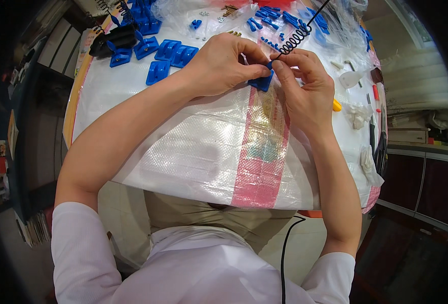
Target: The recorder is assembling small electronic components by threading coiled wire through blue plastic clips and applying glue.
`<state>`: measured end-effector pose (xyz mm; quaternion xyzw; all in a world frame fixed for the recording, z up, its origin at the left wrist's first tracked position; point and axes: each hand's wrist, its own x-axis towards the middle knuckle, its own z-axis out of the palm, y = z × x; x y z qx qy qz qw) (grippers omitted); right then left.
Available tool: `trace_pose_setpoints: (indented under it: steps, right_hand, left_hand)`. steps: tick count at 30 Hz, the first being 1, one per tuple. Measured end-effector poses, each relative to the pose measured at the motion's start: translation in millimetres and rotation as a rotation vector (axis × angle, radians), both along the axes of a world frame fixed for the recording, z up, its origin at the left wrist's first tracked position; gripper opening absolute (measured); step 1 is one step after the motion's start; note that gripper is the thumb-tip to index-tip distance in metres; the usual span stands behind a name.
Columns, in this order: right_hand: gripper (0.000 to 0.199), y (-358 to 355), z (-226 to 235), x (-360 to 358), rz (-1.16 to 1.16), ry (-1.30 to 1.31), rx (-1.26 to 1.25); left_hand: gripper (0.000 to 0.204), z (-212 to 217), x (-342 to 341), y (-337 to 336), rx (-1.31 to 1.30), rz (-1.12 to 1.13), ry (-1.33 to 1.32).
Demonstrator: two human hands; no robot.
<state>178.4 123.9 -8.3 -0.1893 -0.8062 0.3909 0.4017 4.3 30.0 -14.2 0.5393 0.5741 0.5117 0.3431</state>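
Observation:
Near the table's far middle, both my hands meet over a small blue plastic base. My left hand is closed, its thumb and fingertips pinching at the base's upper edge. From the other side, the thumb and forefinger of my right hand are closed on a small blue piece just above the base. A black coiled cord rises from these fingertips toward the far right. Fingers partly hide how the blue piece, cord and base join.
Several blue bases stand at the far left beside a black object. Small blue parts, brass screws and clear plastic bags lie farther back. A yellow-tipped tool and crumpled tissue are right. White woven sheeting covers the table.

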Motion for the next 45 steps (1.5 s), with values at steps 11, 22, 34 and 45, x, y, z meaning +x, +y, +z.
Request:
trace_pose_setpoints:
  steps: [11, 22, 34, 45]
  right_hand:
    - [0.016, -1.9, 1.4, 0.3, -0.017, -0.006, 0.013]
    - [0.022, 8.2, 5.8, 6.3, 0.026, 0.028, -0.169]
    - [0.032, 39.9, 17.6, 0.6, 0.314, 0.036, -0.668]
    - [0.026, 39.2, 17.3, -2.6, 0.482, 0.095, -0.837]
  left_hand:
    - [0.023, -8.8, -3.3, 3.4, 0.078, 0.010, 0.047]
    - [0.021, 12.6, 3.3, -3.0, -0.006, 0.010, -0.005]
    - [0.021, 22.9, 5.2, -4.4, -0.133, -0.047, -0.235]
    - [0.020, 28.2, 5.6, -6.5, -0.190, -0.151, -0.392]
